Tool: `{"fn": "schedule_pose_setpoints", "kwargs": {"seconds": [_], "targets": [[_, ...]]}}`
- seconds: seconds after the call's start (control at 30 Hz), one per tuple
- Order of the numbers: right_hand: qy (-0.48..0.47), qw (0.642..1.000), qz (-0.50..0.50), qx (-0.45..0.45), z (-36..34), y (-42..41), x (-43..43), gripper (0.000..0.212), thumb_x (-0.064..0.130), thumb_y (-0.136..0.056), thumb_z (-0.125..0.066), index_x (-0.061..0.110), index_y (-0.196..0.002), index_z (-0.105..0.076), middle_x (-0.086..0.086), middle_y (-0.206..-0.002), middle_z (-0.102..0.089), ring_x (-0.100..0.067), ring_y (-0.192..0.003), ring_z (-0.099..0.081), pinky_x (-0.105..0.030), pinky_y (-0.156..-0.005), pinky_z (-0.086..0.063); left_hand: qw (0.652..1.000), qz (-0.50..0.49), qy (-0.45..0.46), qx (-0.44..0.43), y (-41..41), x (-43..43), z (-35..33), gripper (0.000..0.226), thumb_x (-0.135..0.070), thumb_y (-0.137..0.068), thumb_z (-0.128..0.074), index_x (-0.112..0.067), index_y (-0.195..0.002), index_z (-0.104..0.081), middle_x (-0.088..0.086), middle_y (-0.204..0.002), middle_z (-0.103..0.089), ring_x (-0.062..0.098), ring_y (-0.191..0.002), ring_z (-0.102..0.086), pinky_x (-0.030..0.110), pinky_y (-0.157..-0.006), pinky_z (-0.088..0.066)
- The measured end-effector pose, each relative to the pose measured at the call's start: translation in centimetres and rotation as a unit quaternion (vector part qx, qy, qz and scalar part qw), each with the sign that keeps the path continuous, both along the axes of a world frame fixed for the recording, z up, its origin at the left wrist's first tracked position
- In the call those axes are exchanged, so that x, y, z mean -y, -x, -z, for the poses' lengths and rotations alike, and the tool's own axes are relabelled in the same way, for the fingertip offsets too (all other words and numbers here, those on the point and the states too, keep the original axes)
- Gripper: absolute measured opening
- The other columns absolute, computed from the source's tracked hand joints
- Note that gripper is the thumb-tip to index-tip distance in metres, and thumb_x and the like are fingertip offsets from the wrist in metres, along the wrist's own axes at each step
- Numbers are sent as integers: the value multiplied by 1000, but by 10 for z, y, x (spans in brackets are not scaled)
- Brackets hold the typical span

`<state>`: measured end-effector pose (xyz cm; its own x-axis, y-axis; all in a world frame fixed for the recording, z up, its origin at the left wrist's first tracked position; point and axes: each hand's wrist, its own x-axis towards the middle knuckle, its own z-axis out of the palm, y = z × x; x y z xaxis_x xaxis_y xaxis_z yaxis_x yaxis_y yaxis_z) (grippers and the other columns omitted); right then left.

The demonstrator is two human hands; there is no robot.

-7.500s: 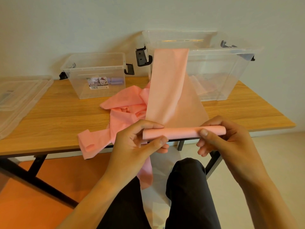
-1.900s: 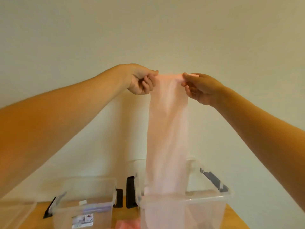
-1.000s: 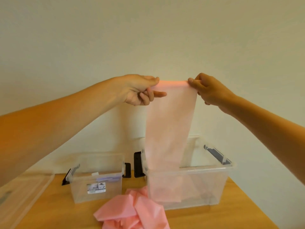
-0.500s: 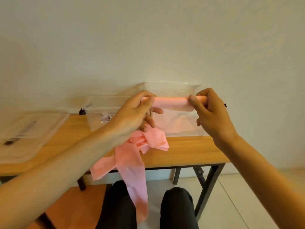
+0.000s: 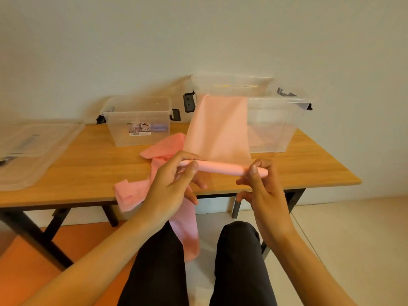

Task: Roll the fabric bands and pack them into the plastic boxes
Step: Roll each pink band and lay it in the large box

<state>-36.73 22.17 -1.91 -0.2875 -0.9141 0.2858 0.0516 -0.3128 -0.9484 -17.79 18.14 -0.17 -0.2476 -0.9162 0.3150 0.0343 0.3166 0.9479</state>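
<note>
A pink fabric band point(image 5: 217, 129) drapes from the rim of the large clear plastic box point(image 5: 273, 127) down toward me. Its near end is wound into a thin roll point(image 5: 223, 168) held over the table's front edge. My left hand point(image 5: 174, 184) pinches the roll's left end between thumb and fingers. My right hand point(image 5: 260, 184) pinches the right end. A heap of other pink bands point(image 5: 154, 173) lies on the table and hangs off the front edge. A small clear plastic box point(image 5: 138, 120) stands at the back, left of the large one.
The wooden table point(image 5: 88, 164) has black legs. Clear lids point(image 5: 28, 149) lie at its left end. Both boxes have black latches and stand near the wall. My knees in dark trousers point(image 5: 198, 266) are below the table's front edge.
The band was held up high and stretched out, then brought down. My hands have lowered with it to the table's front edge, and the near end is rolled between them.
</note>
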Motion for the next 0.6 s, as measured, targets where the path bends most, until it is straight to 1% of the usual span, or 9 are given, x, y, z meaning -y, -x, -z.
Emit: {"fn": "schedule_pose_setpoints", "kwargs": {"seconds": [0.03, 0.1, 0.23, 0.33, 0.47, 0.53, 0.6], "targets": [[1, 1000, -11, 12, 2, 2, 2, 28, 38, -92, -54, 15, -106, -53, 6, -89, -60, -12, -85, -65, -24, -59, -54, 1000, 2, 3, 2, -1, 1, 4, 18, -23, -99, -54, -11, -109, -63, 15, -91, -67, 26, -76, -69, 28, -44, -51], [14, 1000, -20, 14, 6, 5, 5, 28, 34, -92, -55, 10, -106, -54, 6, -88, -60, -14, -85, -65, -25, -59, -54, 1000, 8, 9, 3, -4, 3, 9, 22, -26, -96, -55, -13, -111, -64, 15, -90, -68, 28, -77, -69, 28, -46, -51], [33, 999, -8, -8, 14, 5, 11, 29, 29, -90, -60, 5, -105, -55, 3, -86, -60, -12, -79, -63, -26, -59, -54, 1000, -1, 25, 1, -8, 5, 16, 24, -24, -92, -59, -13, -112, -66, 10, -88, -65, 21, -78, -69, 29, -47, -53], [32, 999, 3, -26, 18, 4, 14, 26, 26, -89, -61, 6, -104, -56, 4, -86, -62, -14, -74, -64, -26, -57, -56, 999, -21, 31, 3, -8, 6, 18, 24, -25, -89, -62, -14, -110, -68, 7, -87, -66, 19, -75, -67, 30, -48, -54], [19, 999, 18, -37, 21, 5, 17, 22, 28, -89, -61, 10, -101, -58, 8, -81, -65, -14, -63, -62, -24, -54, -54, 998, -48, 27, 1, -5, 6, 23, 22, -23, -88, -64, -12, -107, -70, 5, -83, -65, 17, -69, -64, 30, -46, -54], [11, 999, 10, -35, 22, 6, 17, 24, 28, -90, -61, 9, -104, -58, 7, -83, -66, -16, -61, -62, -26, -54, -55, 998, -58, 28, 0, -4, 5, 25, 22, -21, -88, -65, -11, -107, -70, 7, -79, -64, 16, -67, -62, 28, -46, -52], [-8, 1000, -17, -16, 24, 8, 16, 29, 27, -88, -65, 10, -110, -58, 4, -90, -69, -20, -65, -65, -30, -56, -56, 997, -69, 28, -1, -5, 5, 25, 22, -21, -88, -65, -10, -107, -69, 7, -78, -64, 14, -67, -62, 26, -47, -52]]}}
